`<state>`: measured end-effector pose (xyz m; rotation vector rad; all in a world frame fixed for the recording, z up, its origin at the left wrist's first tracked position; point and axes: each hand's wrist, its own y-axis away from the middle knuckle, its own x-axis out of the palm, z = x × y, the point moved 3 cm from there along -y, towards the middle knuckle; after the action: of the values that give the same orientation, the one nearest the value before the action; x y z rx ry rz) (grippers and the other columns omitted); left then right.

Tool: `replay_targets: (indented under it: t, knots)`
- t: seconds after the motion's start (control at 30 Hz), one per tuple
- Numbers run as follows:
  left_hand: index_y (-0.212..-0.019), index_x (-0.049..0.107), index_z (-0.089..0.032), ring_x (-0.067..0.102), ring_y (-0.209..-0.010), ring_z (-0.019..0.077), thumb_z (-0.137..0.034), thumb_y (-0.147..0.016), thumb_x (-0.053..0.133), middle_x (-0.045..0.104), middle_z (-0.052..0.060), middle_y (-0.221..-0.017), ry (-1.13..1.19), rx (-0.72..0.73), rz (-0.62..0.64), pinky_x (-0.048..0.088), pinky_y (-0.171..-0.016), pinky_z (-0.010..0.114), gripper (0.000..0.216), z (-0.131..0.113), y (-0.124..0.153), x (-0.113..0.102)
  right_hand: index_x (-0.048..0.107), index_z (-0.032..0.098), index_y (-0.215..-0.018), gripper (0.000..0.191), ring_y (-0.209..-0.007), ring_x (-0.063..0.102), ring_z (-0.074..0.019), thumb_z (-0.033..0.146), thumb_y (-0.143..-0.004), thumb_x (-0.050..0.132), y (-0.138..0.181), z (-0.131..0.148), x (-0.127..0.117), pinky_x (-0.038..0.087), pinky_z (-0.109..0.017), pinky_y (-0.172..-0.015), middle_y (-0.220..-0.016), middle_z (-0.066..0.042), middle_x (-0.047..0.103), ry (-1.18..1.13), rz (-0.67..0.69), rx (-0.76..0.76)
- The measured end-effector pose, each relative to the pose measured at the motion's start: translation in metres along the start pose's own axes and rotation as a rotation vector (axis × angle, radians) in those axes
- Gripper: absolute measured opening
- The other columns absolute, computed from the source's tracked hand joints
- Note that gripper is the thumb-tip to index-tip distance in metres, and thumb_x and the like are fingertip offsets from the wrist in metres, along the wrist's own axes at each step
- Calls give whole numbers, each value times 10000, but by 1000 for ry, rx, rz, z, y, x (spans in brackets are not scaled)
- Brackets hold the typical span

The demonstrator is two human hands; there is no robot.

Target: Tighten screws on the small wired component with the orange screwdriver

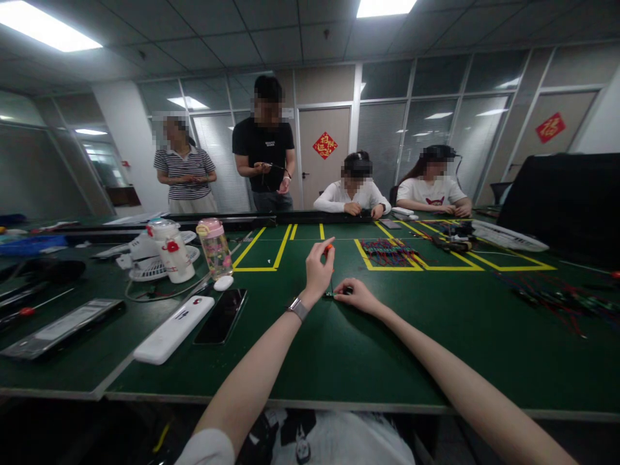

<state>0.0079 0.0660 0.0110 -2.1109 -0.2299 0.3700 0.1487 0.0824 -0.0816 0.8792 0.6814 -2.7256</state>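
Orange-handled screwdriver (329,247) points straight down (left hand (316,270) gripping it, right hand (357,296) pinching a board (329,296)).

one head-worn view, facing forward and down, close over a green table (363,361), glazed wall (382,135) beyond

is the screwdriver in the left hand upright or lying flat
Upright: the screwdriver has its orange end up in the left hand, its shaft down toward the circuit board.
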Motion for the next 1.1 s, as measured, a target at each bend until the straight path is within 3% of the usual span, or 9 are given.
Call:
replay_targets:
  t: [0.17,0.37,0.63,0.83,1.1]
  knots:
    - [-1042,659,-203,554,-816,145,-282,-867,562,556,33,-867,-73,-6,-28,450,-795,261,215,-3,0,-2,726,152,-774,138,-706,598,-173,242,-674,694,1,1,0,472,-288,-701,-725,-38,667,2,-6,3]
    - [-1170,598,-202,577,-985,152,-227,-952,369,624,60,-1044,48,-10,24,433,-893,279,317,-3,0,-2,730,153,-782,153,-715,601,-175,257,-675,696,1,1,0,466,-290,-709,-735,-39,671,19,-24,5]
    - [-1026,667,-208,566,-823,145,-294,-877,547,584,40,-898,-38,-15,13,455,-794,262,210,-5,0,-2,727,152,-772,135,-714,600,-177,242,-678,691,1,3,-1,468,-292,-710,-734,-42,669,12,-7,10]
    - [-1190,584,-206,566,-1031,156,-213,-951,364,615,63,-1095,56,-16,55,422,-931,293,325,-2,0,0,727,149,-784,149,-711,600,-176,250,-682,690,0,1,0,467,-293,-708,-737,-44,670,23,-8,5]
    - [-1059,658,-221,561,-820,147,-288,-873,550,571,36,-892,-44,-25,18,457,-807,273,225,-4,0,-1,726,146,-781,152,-720,597,-177,253,-678,693,0,-3,1,463,-292,-712,-736,-43,664,30,-20,1]
